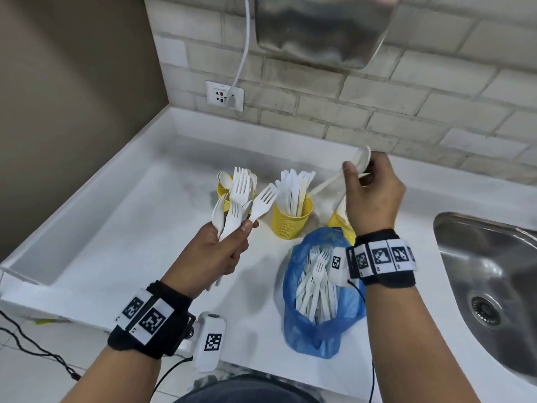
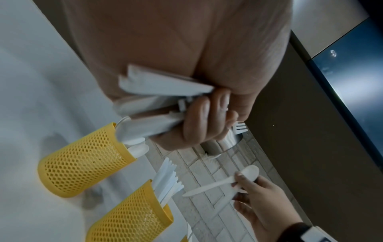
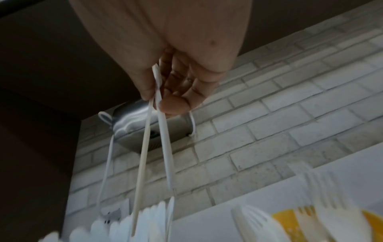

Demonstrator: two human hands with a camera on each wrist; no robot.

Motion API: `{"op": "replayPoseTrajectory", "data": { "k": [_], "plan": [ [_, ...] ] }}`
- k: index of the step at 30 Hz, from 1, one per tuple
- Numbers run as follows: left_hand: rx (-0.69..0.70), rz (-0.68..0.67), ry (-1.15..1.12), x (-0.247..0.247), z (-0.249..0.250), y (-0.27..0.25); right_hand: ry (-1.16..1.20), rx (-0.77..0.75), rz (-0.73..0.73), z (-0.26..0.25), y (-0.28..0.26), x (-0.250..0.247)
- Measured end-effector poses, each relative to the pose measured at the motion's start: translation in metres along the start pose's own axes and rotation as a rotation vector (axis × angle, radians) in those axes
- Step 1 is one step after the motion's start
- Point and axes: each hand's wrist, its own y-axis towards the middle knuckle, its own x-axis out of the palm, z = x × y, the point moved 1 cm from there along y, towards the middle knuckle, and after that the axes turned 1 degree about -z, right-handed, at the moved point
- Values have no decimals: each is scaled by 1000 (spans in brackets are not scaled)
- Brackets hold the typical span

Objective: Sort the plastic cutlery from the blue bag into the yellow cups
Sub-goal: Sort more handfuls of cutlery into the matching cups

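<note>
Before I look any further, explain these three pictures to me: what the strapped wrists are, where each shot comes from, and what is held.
No machine here: a person works bare-handed, with cameras strapped to both wrists and one on the head. The wide picture looks down from the head; the other two look along each hand. The left hand grips a bunch of white forks. The right hand pinches white spoons by their bowl ends, handles hanging down. On the white counter stand yellow mesh cups already holding cutlery, and an open blue bag with more forks inside. A steel sink sits to the right.
</note>
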Motion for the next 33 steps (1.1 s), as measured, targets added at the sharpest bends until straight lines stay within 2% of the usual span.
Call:
{"op": "replayPoseTrajectory", "data": {
  "k": [6,8,11,14,17,19,23,28,30,33],
  "plan": [
    [-2,24,16,-5,4,-1,-177,24,-323,16,-5,47],
    [2,25,14,-8,3,-2,-205,2,-341,19,-5,50],
    [-1,38,-7,-12,2,-2,-156,-47,-276,8,1,46],
    [-14,46,0,-14,3,-3,49,21,-232,-20,4,40],
    [-4,44,13,-12,9,-5,458,118,-234,-61,-3,34],
    [12,36,13,-12,14,-7,612,119,-259,-85,-11,31],
    [36,98,40,-14,18,-8,547,20,-341,-102,-25,30],
    [90,135,136,-16,22,-6,455,-47,-603,-109,-48,34],
    [89,122,80,-16,23,-5,405,-82,-673,-110,-58,37],
    [78,68,-28,-12,24,-7,373,-117,-679,-110,-66,40]
  ]
}}
